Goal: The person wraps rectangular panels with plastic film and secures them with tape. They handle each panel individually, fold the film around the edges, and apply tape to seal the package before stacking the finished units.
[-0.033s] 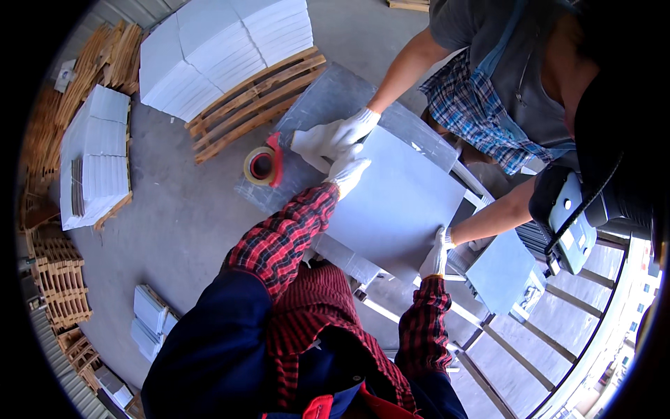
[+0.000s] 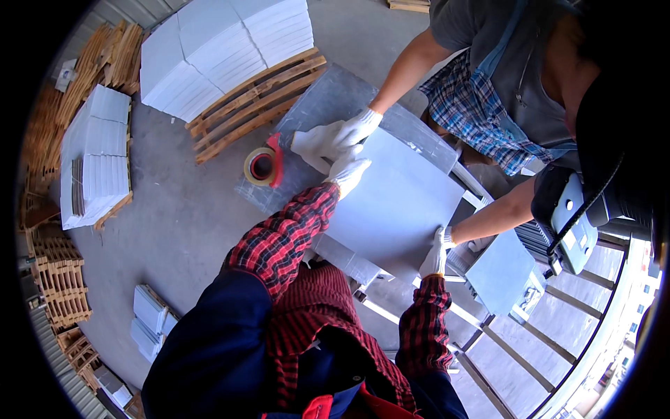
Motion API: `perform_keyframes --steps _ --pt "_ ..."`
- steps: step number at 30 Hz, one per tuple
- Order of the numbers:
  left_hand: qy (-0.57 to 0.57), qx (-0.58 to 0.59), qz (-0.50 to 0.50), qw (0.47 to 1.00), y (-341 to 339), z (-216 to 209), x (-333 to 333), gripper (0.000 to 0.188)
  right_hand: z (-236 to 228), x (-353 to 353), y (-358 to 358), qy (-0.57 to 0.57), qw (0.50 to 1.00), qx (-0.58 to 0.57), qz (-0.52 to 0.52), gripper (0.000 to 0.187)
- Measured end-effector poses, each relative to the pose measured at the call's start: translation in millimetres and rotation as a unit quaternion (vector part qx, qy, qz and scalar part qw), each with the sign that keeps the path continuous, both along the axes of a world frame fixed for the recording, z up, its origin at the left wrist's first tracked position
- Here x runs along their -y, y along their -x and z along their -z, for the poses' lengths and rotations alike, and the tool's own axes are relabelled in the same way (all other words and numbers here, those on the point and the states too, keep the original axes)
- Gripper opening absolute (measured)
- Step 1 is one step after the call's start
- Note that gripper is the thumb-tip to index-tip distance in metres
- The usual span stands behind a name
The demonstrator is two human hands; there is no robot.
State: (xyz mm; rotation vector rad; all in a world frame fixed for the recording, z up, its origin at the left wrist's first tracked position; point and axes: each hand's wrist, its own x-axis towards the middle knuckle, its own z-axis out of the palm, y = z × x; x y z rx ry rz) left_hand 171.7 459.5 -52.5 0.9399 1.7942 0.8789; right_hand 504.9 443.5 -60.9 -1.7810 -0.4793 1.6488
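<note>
A flat, smooth grey panel [image 2: 398,192] lies on a worktable in front of me. My left hand [image 2: 347,172], in a white knitted glove, is closed over the panel's left edge. Against it is a co-worker's gloved hand [image 2: 361,126], beside a crumpled white cloth-like thing [image 2: 317,144]. At the panel's near right corner my right hand [image 2: 433,257], gloved too, grips the edge. The co-worker's other forearm [image 2: 494,211] reaches to that same corner, where the two hands overlap and its fingers are mostly hidden. A roll of tape [image 2: 251,170] with a red holder sits left of the panel.
The scuffed metal tabletop [image 2: 335,91] extends beyond the panel. White stacks [image 2: 230,56] stand on a wooden pallet [image 2: 262,105] at far left, with another white stack [image 2: 105,157] nearby. To the right are a smaller grey panel [image 2: 504,272] and a metal rail frame [image 2: 513,349].
</note>
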Motion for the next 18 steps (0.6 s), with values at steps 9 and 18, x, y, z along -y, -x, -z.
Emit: perform_keyframes --steps 9,18 --pt "0.086 -0.312 0.17 0.931 6.3 -34.5 -16.3 0.05 1.2 -11.7 -1.5 0.02 0.999 -0.029 -0.036 0.073" --pt "0.129 -0.178 0.101 0.97 2.8 -30.8 69.5 0.073 10.0 -18.6 -27.0 -0.072 0.758 0.467 -0.449 0.05"
